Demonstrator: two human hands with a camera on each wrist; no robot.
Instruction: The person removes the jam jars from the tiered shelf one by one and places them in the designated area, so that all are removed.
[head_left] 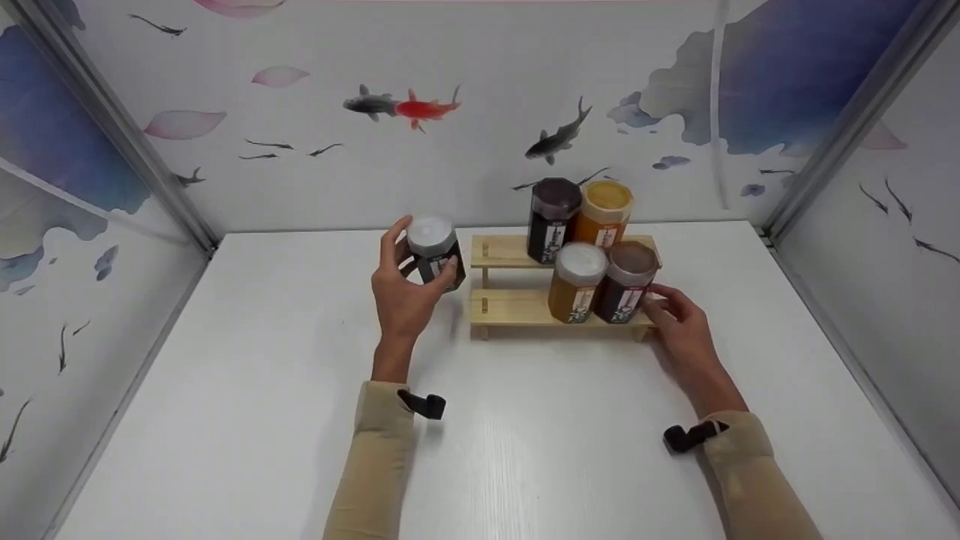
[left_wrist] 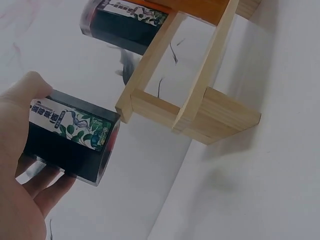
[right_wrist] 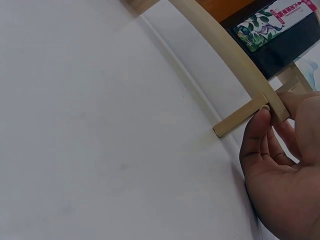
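Observation:
My left hand point(head_left: 405, 304) grips a dark jar with a pale lid point(head_left: 432, 237), thumb on one side and fingers round the other. It is held up just left of a two-step wooden rack point(head_left: 510, 307). In the left wrist view the jar point(left_wrist: 65, 135) shows a white label with green leaves. My right hand point(head_left: 686, 334) pinches the right end of the rack's lower step, beside a dark red jar point(head_left: 625, 289). In the right wrist view, thumb and fingertips close round that wooden end point(right_wrist: 277, 107).
An amber jar with a whitish lid point(head_left: 576, 289) stands beside the dark red one on the lower step. On the upper step are a dark jar point(head_left: 553, 221) and an orange jar with a yellow lid point(head_left: 606, 206). Printed panels point(head_left: 480, 45) wall the white table point(head_left: 262, 375).

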